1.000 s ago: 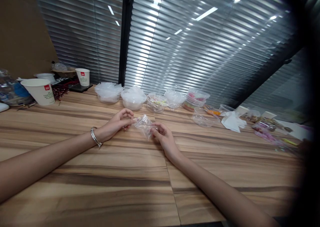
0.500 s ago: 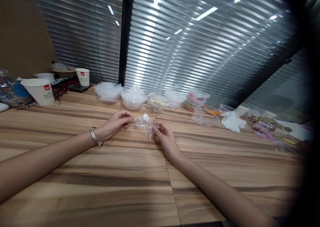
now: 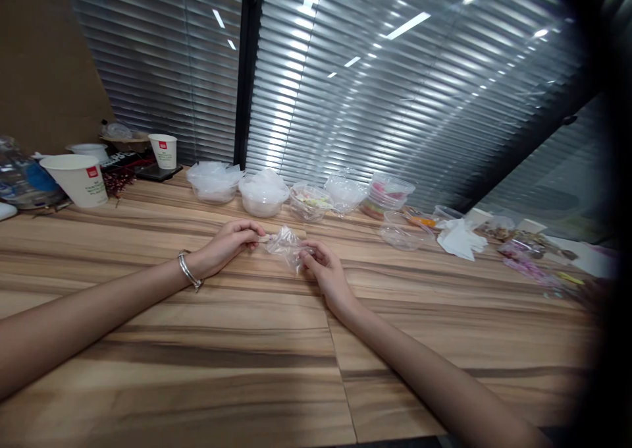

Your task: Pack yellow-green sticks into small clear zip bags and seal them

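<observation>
A small clear plastic bag [image 3: 285, 245] is stretched between my two hands, just above the wooden table [image 3: 207, 362]. My right hand [image 3: 320, 263] pinches the bag's right side between thumb and fingers. My left hand [image 3: 236, 242], with a silver bracelet at the wrist, closes its fingertips on a small pale thin piece [image 3: 266, 238] at the bag's left side. How much of that piece is inside the bag is too small to tell.
Plastic bowls [image 3: 264, 194] line the table's back edge before the blinds. Paper cups [image 3: 81, 183] and a phone [image 3: 158, 172] stand left. A clear container [image 3: 402, 232], white gloves [image 3: 461, 238] and pink items [image 3: 528, 267] lie right.
My left hand's fingertips have shifted slightly left with the pale piece, and the bag has changed shape a little. My right hand has barely moved.
</observation>
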A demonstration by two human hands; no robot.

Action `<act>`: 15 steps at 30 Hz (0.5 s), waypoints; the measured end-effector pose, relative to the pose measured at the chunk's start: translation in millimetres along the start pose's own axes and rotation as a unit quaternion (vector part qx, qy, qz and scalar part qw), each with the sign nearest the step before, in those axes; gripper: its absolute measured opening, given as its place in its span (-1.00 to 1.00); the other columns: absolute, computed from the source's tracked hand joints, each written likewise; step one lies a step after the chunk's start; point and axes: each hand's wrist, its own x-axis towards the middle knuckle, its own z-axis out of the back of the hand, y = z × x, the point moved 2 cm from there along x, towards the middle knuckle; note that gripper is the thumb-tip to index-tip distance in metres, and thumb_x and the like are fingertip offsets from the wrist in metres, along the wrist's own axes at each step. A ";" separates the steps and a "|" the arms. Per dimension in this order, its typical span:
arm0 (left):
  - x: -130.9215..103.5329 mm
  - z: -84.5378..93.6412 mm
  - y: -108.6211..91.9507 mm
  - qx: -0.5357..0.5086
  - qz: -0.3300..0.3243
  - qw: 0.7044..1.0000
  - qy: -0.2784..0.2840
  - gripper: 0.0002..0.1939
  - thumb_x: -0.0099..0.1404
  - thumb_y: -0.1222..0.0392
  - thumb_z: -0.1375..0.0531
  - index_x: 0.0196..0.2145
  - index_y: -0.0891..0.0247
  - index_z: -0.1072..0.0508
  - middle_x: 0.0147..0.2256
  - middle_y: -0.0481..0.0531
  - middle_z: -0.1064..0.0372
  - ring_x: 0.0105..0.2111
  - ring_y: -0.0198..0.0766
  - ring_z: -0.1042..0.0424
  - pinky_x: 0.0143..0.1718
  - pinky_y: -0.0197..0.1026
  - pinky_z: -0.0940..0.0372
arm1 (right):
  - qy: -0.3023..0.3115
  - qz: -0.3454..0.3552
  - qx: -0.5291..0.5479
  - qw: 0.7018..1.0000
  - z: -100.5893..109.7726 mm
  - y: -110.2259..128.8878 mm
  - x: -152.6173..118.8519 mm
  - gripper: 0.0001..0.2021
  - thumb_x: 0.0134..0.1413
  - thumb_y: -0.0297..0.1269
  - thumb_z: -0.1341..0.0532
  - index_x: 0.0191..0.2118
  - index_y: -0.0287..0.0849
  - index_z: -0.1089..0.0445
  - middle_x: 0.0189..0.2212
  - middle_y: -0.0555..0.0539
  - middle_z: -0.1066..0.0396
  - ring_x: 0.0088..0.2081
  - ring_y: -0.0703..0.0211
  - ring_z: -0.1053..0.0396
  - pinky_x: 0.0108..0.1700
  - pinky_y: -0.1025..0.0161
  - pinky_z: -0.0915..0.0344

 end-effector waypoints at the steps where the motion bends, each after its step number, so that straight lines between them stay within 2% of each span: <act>1: 0.2 0.2 0.7 0.000 0.002 1.000 0.005 -0.90 0.07 0.33 -0.20 -0.39 0.33 -0.48 -0.37 0.05 -0.37 -0.43 -0.35 -0.29 -0.38 -0.30 -0.19 | -0.001 0.002 0.000 1.000 0.3 -0.1 0.0 -0.76 0.02 -0.14 -0.20 -0.18 -0.09 -0.38 -0.32 -0.03 -0.40 -0.31 0.20 -0.30 -0.28 0.29 -0.21; 7: -1.6 -3.1 -1.0 0.004 0.017 1.000 0.026 -0.87 0.10 0.28 -0.21 -0.33 0.32 -0.46 -0.42 0.01 -0.34 -0.50 -0.39 -0.26 -0.45 -0.30 -0.18 | -0.012 0.006 -0.003 1.000 0.9 -0.6 0.1 -0.75 0.01 -0.12 -0.20 -0.20 -0.11 -0.39 -0.30 -0.05 -0.40 -0.31 0.19 -0.30 -0.29 0.28 -0.21; 11: -4.8 -8.7 -5.6 0.017 0.011 0.999 0.045 -0.83 0.09 0.24 -0.24 -0.31 0.30 -0.44 -0.39 0.02 -0.35 -0.47 -0.37 -0.29 -0.41 -0.29 -0.21 | -0.007 -0.002 -0.002 1.000 -0.2 0.0 0.1 -0.73 -0.01 -0.11 -0.21 -0.19 -0.12 -0.38 -0.32 -0.05 -0.40 -0.31 0.18 -0.31 -0.27 0.27 -0.23; 15: -6.3 -9.8 -7.8 0.036 -0.020 0.999 0.018 -0.80 0.06 0.25 -0.28 -0.31 0.27 -0.40 -0.30 0.01 -0.35 -0.41 -0.36 -0.32 -0.36 -0.29 -0.24 | -0.003 -0.031 0.021 0.999 -1.4 0.3 0.5 -0.72 -0.03 -0.14 -0.23 -0.18 -0.12 -0.37 -0.38 -0.04 -0.40 -0.33 0.18 -0.32 -0.29 0.27 -0.24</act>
